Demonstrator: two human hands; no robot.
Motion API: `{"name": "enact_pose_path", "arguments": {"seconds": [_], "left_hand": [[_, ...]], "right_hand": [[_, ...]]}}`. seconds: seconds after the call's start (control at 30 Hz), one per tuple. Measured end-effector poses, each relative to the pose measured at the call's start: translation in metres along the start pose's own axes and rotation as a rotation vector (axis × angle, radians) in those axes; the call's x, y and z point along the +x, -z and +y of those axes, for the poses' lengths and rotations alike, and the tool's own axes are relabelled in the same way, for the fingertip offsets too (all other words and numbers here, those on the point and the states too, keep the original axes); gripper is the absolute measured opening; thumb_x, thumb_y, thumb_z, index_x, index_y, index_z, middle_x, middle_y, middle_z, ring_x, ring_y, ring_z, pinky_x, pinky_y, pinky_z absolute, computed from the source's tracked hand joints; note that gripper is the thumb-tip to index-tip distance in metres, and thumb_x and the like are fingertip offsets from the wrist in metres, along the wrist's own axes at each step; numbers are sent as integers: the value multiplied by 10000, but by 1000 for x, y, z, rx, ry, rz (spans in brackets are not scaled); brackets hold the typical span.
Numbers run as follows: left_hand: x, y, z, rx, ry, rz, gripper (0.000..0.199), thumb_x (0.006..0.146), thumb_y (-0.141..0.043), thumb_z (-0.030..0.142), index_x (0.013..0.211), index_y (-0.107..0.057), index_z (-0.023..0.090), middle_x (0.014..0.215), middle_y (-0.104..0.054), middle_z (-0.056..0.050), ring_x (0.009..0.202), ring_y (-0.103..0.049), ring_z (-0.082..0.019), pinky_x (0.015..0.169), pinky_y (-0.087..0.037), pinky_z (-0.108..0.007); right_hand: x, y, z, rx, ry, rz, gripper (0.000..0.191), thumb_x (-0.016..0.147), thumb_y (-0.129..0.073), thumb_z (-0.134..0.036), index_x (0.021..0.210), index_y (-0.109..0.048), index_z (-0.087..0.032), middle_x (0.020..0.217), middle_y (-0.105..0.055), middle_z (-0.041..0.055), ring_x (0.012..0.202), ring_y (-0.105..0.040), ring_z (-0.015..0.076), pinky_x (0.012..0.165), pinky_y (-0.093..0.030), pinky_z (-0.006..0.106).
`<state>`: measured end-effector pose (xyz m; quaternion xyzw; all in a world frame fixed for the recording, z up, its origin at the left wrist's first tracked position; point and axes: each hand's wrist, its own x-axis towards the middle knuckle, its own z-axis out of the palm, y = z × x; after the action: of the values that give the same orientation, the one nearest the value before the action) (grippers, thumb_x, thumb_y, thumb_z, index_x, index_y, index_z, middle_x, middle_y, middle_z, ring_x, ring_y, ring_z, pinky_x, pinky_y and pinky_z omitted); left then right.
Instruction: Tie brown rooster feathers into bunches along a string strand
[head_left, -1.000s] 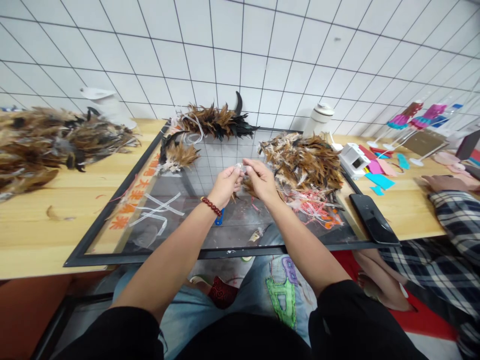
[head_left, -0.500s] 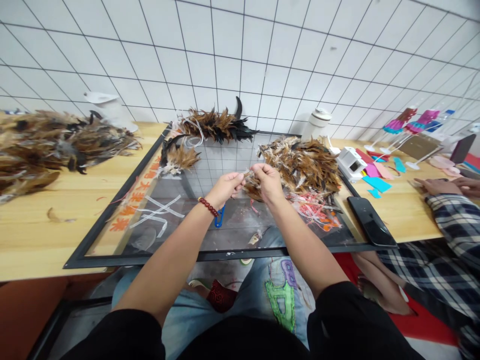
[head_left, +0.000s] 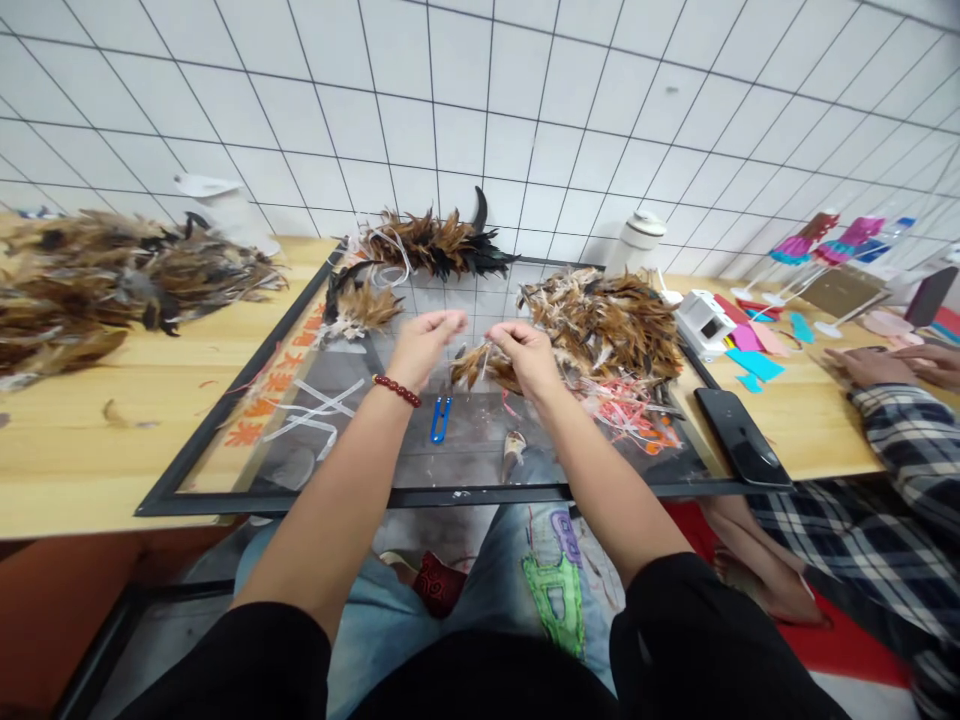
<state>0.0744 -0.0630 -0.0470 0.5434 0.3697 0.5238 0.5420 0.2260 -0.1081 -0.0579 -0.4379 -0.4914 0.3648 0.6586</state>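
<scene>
My left hand (head_left: 426, 347) is raised over the dark-framed glass panel (head_left: 480, 495), its thumb and fingers pinched; whatever is between them is too small to make out. To its right my right hand (head_left: 523, 352) is also closed in a pinch, beside a small brown feather bunch (head_left: 469, 366) whose pale end lies near the fingertips; the grip itself is unclear. A gap separates the two hands. Blue thread snips (head_left: 441, 419) lie on the glass below them. A big heap of brown feathers (head_left: 611, 325) is right of my right hand.
Pink and white strings (head_left: 634, 415) and a black phone (head_left: 742, 435) lie to the right. White strips (head_left: 319, 415) rest at left. Behind are a feather bundle (head_left: 439, 245) and a white bottle (head_left: 637, 242). More feathers (head_left: 90, 290) cover the left table; a person's hands (head_left: 877, 366) are at far right.
My hands have moved apart, the left one going left and up. The blue snips and the small feather bunch now show more fully between and below them.
</scene>
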Motion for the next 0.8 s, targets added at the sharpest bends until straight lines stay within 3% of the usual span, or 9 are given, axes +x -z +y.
{"name": "enact_pose_path", "arguments": {"seconds": [0.1, 0.17, 0.33, 0.43, 0.57, 0.7, 0.8], "left_hand": [[-12, -13, 3, -59, 76, -295, 375, 631, -745, 474, 781, -700, 134, 758, -692, -70, 757, -630, -181, 755, -495, -319], [-17, -19, 3, -78, 122, -372, 364, 628, -759, 455, 757, -686, 123, 708, -676, -55, 664, -618, -150, 686, -498, -287], [-18, -21, 1, -88, 201, -326, 240, 725, -713, 301, 624, -601, 113, 573, -579, -15, 457, -510, -73, 483, -422, -200], [-17, -20, 2, -48, 207, -305, 205, 757, -670, 213, 598, -598, 106, 518, -528, 1, 417, -454, -51, 438, -371, -166], [-17, -20, 2, -61, 234, -251, 147, 770, -633, 180, 647, -638, 100, 496, -502, 10, 401, -402, -38, 418, -340, -152], [-17, -19, -3, -105, 222, -280, 152, 753, -650, 212, 645, -622, 109, 516, -496, 13, 413, -392, -40, 435, -364, -165], [-16, -19, -6, -126, 204, -335, 218, 726, -682, 237, 587, -562, 120, 533, -498, 10, 434, -418, -47, 447, -377, -173]], "right_hand": [[-1, -4, 2, -114, 93, 59, 206, 694, -691, -401, 713, -700, -197, 733, -614, -12, 756, -565, 132, 777, -450, 276], [-1, -4, 4, -153, 112, 90, 208, 709, -675, -404, 721, -702, -198, 738, -603, -8, 759, -564, 135, 779, -453, 282], [-2, -4, 10, -123, 113, 85, 197, 714, -679, -389, 731, -701, -195, 726, -593, -15, 745, -551, 121, 783, -440, 269], [-2, -7, 12, -64, 54, 70, 241, 718, -671, -423, 741, -690, -184, 665, -573, -28, 683, -523, 106, 729, -442, 247], [-1, -6, 7, -11, -38, 104, 350, 745, -617, -483, 900, -687, -177, 592, -517, -54, 564, -439, 80, 599, -412, 209], [-3, -3, 2, -10, -16, -6, 348, 744, -629, -448, 973, -684, -192, 670, -571, -41, 609, -473, 78, 632, -425, 207], [-4, -2, 3, -13, -19, -99, 281, 720, -658, -436, 857, -693, -193, 708, -599, -26, 656, -516, 88, 660, -449, 219]]}}
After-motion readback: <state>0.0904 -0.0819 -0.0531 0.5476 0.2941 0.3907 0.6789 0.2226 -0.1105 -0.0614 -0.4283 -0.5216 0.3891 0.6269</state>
